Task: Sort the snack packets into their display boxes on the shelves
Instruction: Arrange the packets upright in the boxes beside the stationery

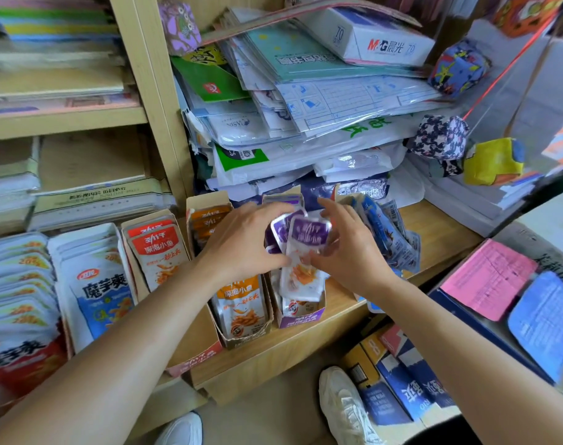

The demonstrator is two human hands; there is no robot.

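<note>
Left hand [241, 242] and right hand [347, 248] grasp purple-topped foil snack packets [307, 248] at frame centre; best seat them upright (edges squared) in the purple cardboard display box [301, 316] below.

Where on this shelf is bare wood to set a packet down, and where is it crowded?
Bare wooden shelf lies right of the blue foil packets, up to the white paper stacks. A strip flanks the purple cardboard box on its right. Leftward, the orange-packet cardboard box and red-packet cardboard box stand tight. Left hand and right hand hold purple-topped foil packets.
</note>
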